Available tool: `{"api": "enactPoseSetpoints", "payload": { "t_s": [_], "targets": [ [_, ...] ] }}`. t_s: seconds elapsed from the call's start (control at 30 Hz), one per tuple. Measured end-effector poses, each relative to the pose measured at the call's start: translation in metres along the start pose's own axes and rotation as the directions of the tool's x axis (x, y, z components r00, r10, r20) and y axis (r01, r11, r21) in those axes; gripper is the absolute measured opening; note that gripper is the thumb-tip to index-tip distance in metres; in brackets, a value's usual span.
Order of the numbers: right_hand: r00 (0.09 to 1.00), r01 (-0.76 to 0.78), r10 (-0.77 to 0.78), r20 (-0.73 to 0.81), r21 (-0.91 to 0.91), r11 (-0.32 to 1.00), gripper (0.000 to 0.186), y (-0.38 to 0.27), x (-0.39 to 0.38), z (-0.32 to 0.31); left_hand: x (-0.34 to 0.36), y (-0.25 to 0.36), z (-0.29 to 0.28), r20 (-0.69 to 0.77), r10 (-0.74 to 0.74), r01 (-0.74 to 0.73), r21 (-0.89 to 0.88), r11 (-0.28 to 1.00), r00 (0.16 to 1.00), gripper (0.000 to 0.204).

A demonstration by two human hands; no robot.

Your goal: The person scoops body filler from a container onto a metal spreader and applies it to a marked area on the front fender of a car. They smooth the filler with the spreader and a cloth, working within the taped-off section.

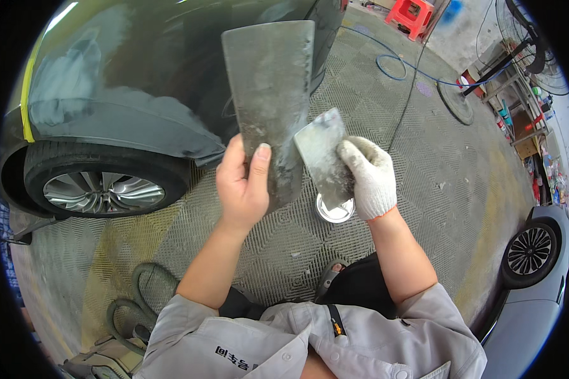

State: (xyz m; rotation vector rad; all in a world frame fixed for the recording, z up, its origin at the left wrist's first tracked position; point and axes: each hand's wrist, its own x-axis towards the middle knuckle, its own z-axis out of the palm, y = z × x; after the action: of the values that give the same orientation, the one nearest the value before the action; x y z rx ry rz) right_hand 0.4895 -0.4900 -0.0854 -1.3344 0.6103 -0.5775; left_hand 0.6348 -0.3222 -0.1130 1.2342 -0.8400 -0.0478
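Observation:
A long flat grey mixing plate (269, 82), smeared with pale filler, is gripped at its lower left edge by my bare left hand (243, 180), thumb across its face. My right hand (370, 174), in a white knit glove, pinches a smaller rectangular putty spreader (325, 155) with whitish residue on it. The spreader's left edge meets or nearly meets the plate's right edge; I cannot tell if they touch. Below the spreader, a round tin (336, 211) with a shiny top stands on the floor, partly hidden.
A dark car body (152, 69) with dull sanded patches and a wheel (104, 183) is at left. A grey hose (136, 297) lies lower left. A fan base (455, 104), red stool (411, 16) and blue air hose (392, 66) are far right; another car (531, 297) stands right.

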Motion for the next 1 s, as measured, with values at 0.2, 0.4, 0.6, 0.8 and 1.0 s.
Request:
{"api": "enactPoseSetpoints", "payload": {
  "t_s": [0.2,0.4,0.6,0.8,1.0],
  "targets": [
    [0.888,0.439,-0.414,0.199,-0.1,0.893,0.048,0.001,-0.009,0.007,0.005,0.002,0.001,-0.062,-0.114,0.096,-0.234,0.967,0.992,0.021],
    [0.896,0.436,-0.341,0.285,-0.418,0.797,0.067,0.01,-0.013,0.025,0.0,0.0,0.003,-0.193,-0.005,-0.031,-0.184,0.982,0.981,0.024],
    [0.731,0.566,-0.663,0.159,-0.685,0.459,0.06,-0.001,-0.008,0.021,0.0,-0.011,-0.003,-0.177,0.098,-0.095,0.025,0.995,0.979,0.026],
    [0.807,0.59,-0.459,0.372,-0.548,0.593,0.058,-0.005,-0.015,0.019,-0.002,-0.011,-0.002,-0.147,0.104,-0.083,0.141,0.986,0.984,0.025],
    [0.902,0.392,-0.238,0.36,-0.456,0.799,0.057,0.007,-0.011,0.024,-0.002,-0.011,-0.003,-0.249,0.092,-0.102,-0.027,0.994,0.964,0.02]
  ]
}}
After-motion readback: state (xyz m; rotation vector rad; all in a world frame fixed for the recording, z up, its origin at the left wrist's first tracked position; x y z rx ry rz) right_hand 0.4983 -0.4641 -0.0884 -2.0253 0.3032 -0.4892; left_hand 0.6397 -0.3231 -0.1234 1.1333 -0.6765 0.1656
